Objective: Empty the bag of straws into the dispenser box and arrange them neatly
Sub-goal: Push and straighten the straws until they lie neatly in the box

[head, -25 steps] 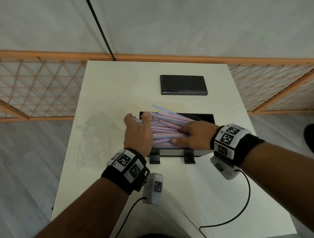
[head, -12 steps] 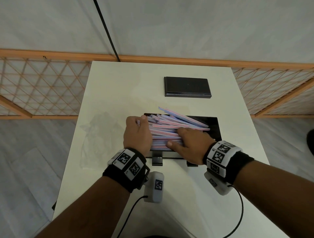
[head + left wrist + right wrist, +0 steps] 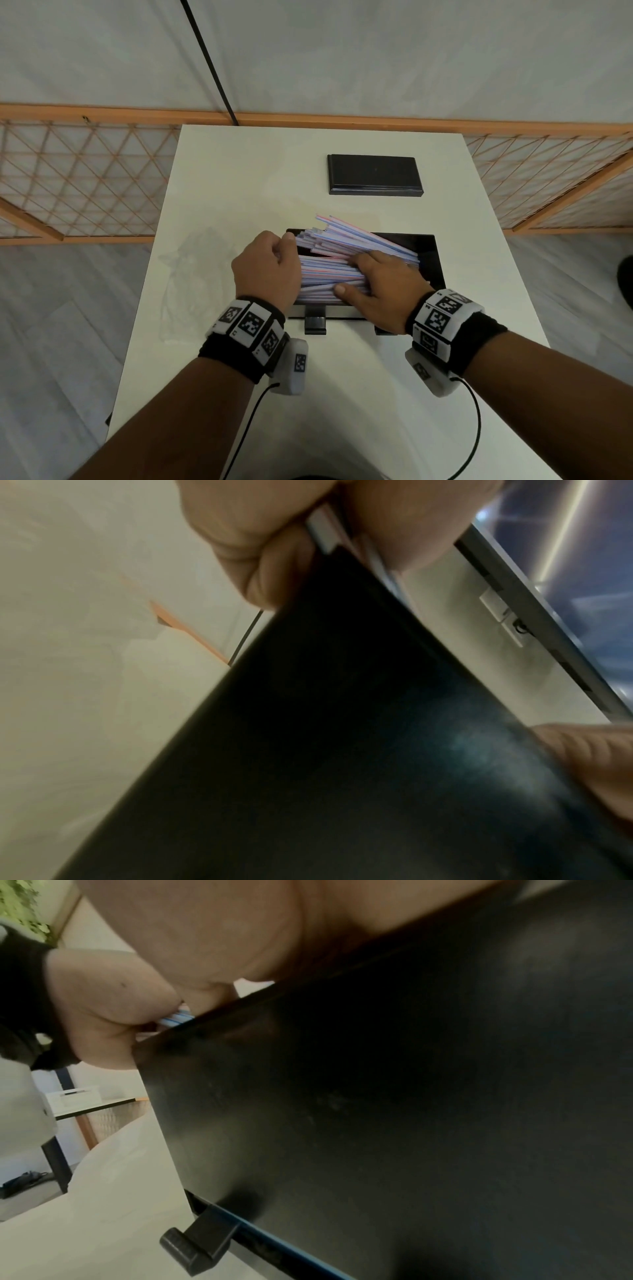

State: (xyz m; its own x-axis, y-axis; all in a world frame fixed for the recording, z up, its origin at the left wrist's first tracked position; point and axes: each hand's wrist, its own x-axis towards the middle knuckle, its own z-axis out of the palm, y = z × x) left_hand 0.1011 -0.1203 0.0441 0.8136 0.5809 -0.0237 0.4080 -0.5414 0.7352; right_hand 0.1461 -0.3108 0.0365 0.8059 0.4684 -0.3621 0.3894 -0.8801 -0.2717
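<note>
The black dispenser box (image 3: pixel 424 253) stands open-topped mid-table, its dark side filling the left wrist view (image 3: pixel 342 750) and the right wrist view (image 3: pixel 411 1123). Pink-and-blue striped straws (image 3: pixel 329 274) lie piled in its left part. An upper layer slants up over the rear left rim. My left hand (image 3: pixel 284 246) is curled at the box's left end, and one straw (image 3: pixel 322 531) passes between its fingers. My right hand (image 3: pixel 359 274) lies on the lower bundle, fingers bent over its top and thumb along its front.
The empty clear plastic bag (image 3: pixel 191 274) lies crumpled on the white table (image 3: pixel 239 171) left of the box. The black lid (image 3: pixel 373 174) rests flat behind it. Two small feet (image 3: pixel 315 322) jut from the box's front. Wooden lattice railings flank the table.
My right hand has slid leftward along the straws toward the left hand. The left hand's fingers have curled in tighter at the straw ends. The upper straws still slant upward.
</note>
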